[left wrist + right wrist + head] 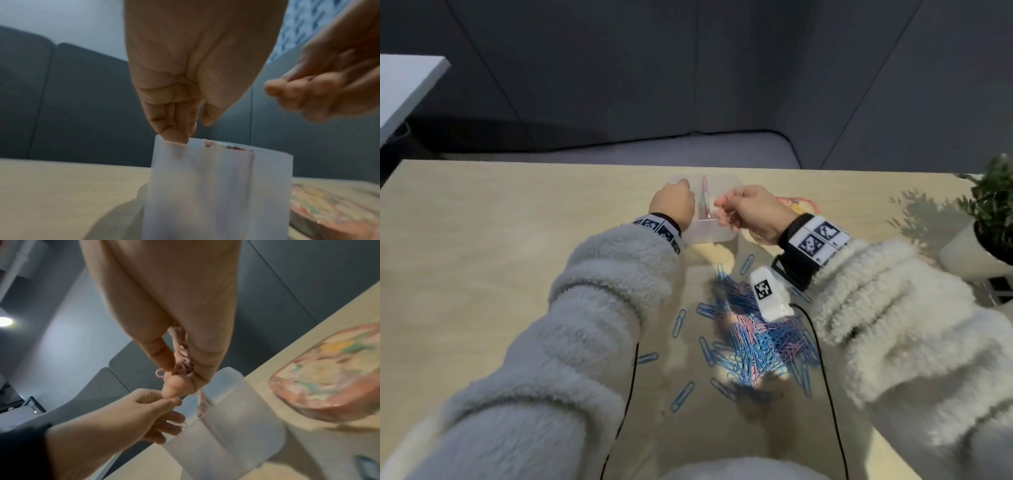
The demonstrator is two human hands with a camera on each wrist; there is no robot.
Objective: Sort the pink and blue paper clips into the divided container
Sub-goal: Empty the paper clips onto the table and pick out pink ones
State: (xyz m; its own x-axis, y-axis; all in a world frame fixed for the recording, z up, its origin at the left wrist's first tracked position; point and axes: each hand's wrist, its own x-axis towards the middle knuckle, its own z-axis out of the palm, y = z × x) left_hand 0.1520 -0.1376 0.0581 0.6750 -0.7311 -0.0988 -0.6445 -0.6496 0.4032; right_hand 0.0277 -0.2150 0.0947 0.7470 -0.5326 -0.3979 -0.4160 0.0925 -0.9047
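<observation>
A translucent divided container [710,234] stands at the table's far middle, with pink clips [704,195] lying along its divider. My left hand [674,204] hangs over the left compartment, fingers curled down to the rim [179,133]. In the right wrist view a thin paper clip [183,425] shows between its fingers; the colour is unclear. My right hand [727,207] hovers over the right compartment and grips a bunch of pink paper clips [184,360] in its palm. A mixed pile of blue and pink clips [751,337] lies nearer to me.
A pink patterned lid [800,204] lies on the table just right of the container. A potted plant [977,250] stands at the right table edge. Loose blue clips [679,322] are scattered left of the pile. Two black cables run from my wrists.
</observation>
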